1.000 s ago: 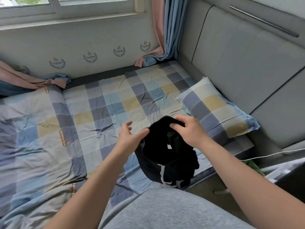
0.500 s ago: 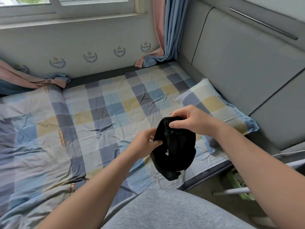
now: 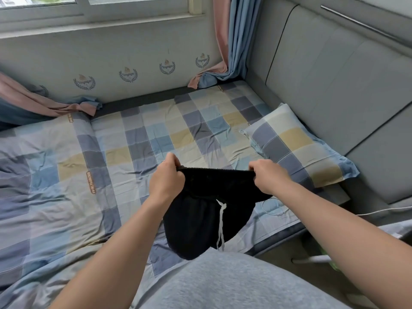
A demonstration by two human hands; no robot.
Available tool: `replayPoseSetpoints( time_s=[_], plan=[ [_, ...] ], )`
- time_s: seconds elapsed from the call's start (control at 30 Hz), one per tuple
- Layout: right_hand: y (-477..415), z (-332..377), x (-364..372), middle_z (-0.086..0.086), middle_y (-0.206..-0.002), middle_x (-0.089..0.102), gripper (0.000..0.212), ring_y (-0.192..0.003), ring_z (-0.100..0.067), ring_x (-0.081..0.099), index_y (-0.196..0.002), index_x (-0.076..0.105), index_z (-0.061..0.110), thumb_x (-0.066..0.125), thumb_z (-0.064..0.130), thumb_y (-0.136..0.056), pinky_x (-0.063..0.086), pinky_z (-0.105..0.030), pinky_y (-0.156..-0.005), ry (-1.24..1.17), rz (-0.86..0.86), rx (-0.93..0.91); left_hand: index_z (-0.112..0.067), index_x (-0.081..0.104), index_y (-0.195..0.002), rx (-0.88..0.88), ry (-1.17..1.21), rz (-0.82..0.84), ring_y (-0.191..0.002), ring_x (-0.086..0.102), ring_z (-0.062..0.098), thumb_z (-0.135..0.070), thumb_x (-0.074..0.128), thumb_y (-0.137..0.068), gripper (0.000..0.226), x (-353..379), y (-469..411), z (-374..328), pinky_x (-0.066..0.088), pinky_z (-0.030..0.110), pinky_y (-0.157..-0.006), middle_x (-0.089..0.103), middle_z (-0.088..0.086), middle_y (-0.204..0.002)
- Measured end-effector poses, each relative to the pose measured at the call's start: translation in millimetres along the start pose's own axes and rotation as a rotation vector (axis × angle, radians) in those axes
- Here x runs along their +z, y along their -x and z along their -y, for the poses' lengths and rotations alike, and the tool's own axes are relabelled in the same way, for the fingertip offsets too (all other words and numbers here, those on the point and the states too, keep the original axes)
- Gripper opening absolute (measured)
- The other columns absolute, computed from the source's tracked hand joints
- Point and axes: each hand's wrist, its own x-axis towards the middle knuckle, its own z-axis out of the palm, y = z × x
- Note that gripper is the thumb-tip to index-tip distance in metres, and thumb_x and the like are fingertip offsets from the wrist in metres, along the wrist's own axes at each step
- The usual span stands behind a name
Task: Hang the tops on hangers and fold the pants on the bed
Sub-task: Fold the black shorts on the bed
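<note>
Black pants (image 3: 198, 219) with a white drawstring hang in the air over the near edge of the bed (image 3: 138, 141). My left hand (image 3: 166, 177) grips the left end of the waistband. My right hand (image 3: 266, 176) grips the right end. The waistband is stretched flat between the two hands, and the rest of the fabric droops toward my grey top. The bed has a checked sheet in blue, grey and yellow.
A checked pillow (image 3: 296, 143) lies at the right against a grey padded headboard (image 3: 347, 74). Pink and blue curtains (image 3: 227, 47) hang at the window wall. A white cable (image 3: 367, 211) runs off the bed's right corner.
The pants were bunched between my hands. My hands have moved apart and lifted, pulling the waistband out straight, and the drawstring now shows.
</note>
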Motion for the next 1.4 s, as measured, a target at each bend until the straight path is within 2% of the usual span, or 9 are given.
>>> replayPoseSetpoints(
  time_s=[0.27, 0.4, 0.47, 0.63, 0.8, 0.9, 1.03, 1.13, 1.4],
  plan=[
    [-5.5, -33.7, 21.9, -0.004, -0.102, 0.063, 0.027, -0.083, -0.029, 0.055, -0.099, 0.06, 0.027, 0.049, 0.005, -0.09, 0.043, -0.035, -0.066, -0.07, -0.124, 0.265, -0.026, 0.052, -0.083, -0.212, -0.163, 0.078, -0.081, 0.055, 0.024, -0.003, 0.043, -0.076, 0.026, -8.6, -9.1, 35.6, 0.038, 0.031, -0.06, 0.058, -0.006, -0.081],
    [-10.4, -27.5, 19.3, -0.013, -0.1, 0.064, 0.027, -0.081, -0.035, 0.064, -0.094, 0.066, 0.02, 0.05, -0.001, -0.094, 0.053, -0.035, -0.06, -0.725, -0.015, 0.437, -0.023, 0.058, -0.083, -0.281, -0.151, 0.214, -0.077, 0.059, 0.024, -0.005, 0.041, -0.078, 0.025, -6.6, -13.3, 39.3, 0.043, 0.031, -0.061, 0.063, 0.0, -0.082],
    [-7.6, -24.8, 15.5, -0.013, -0.093, 0.063, 0.02, -0.064, -0.028, 0.062, -0.095, 0.066, 0.016, 0.052, 0.002, -0.098, 0.047, -0.028, -0.052, -1.128, 0.133, 0.514, -0.017, 0.062, -0.088, -0.325, 0.017, 0.282, -0.069, 0.06, 0.026, -0.002, 0.037, -0.082, 0.03, -6.0, -17.5, 40.5, 0.051, 0.033, -0.06, 0.065, 0.009, -0.079],
    [-3.1, -34.3, 5.6, -0.005, -0.087, 0.06, 0.004, -0.065, -0.015, 0.054, -0.097, 0.064, 0.014, 0.065, 0.012, -0.093, 0.051, -0.024, -0.056, -1.518, 0.46, 0.406, -0.012, 0.056, -0.095, -0.632, 0.581, 0.51, -0.052, 0.041, 0.016, -0.017, 0.054, -0.092, 0.005, -21.2, -16.2, 50.9, 0.046, 0.027, -0.056, 0.045, 0.003, -0.069],
    [-1.9, -44.0, -7.6, -0.013, -0.102, 0.067, 0.042, -0.092, -0.022, 0.066, -0.12, 0.061, 0.006, 0.062, -0.008, -0.081, 0.061, -0.033, -0.084, -1.841, 0.53, 0.259, -0.013, 0.06, -0.108, -0.511, 0.976, 0.772, -0.068, 0.048, 0.015, -0.015, 0.073, -0.089, 0.023, -39.0, -13.2, 63.5, 0.051, 0.027, -0.071, 0.056, 0.004, -0.087],
    [-4.6, -36.8, -9.6, -0.021, -0.106, 0.065, 0.044, -0.095, -0.028, 0.069, -0.125, 0.059, -0.003, 0.055, -0.023, -0.085, 0.062, -0.036, -0.081, -1.706, 0.378, 0.247, -0.009, 0.065, -0.107, -0.341, 0.856, 0.639, -0.086, 0.065, 0.021, 0.011, 0.066, -0.087, 0.028, -37.9, -12.7, 61.7, 0.057, 0.027, -0.076, 0.064, 0.012, -0.096],
    [-7.5, -26.9, -11.1, -0.012, -0.083, 0.06, 0.006, -0.068, -0.02, 0.062, -0.098, 0.069, 0.011, 0.067, 0.007, -0.094, 0.057, -0.033, -0.067, -1.054, 0.039, 0.082, -0.027, 0.073, -0.089, -0.078, 0.437, 0.303, -0.08, 0.063, 0.022, -0.015, 0.067, -0.095, 0.015, -35.9, -17.7, 58.6, 0.052, 0.029, -0.071, 0.07, 0.001, -0.083],
    [-11.7, -27.1, -10.6, -0.001, -0.095, 0.058, 0.005, -0.095, -0.025, 0.057, -0.093, 0.067, 0.021, 0.067, 0.026, -0.095, 0.047, -0.041, -0.09, -0.693, -0.13, -0.028, -0.021, 0.073, -0.099, 0.014, 0.299, 0.17, -0.108, 0.056, 0.027, -0.026, 0.063, -0.098, 0.012, -36.9, -19.4, 60.8, 0.046, 0.042, -0.097, 0.063, 0.0, -0.106],
    [-9.8, -25.0, -9.9, 0.004, -0.089, 0.072, 0.01, -0.092, -0.02, 0.067, -0.095, 0.068, 0.028, 0.063, 0.036, -0.097, 0.054, -0.049, -0.087, -0.789, -0.158, -0.039, -0.021, 0.062, -0.088, 0.077, 0.38, 0.057, -0.078, 0.059, 0.02, -0.025, 0.053, -0.101, 0.016, -38.7, -10.4, 40.1, 0.046, 0.039, -0.072, 0.065, 0.001, -0.081]
  ],
)
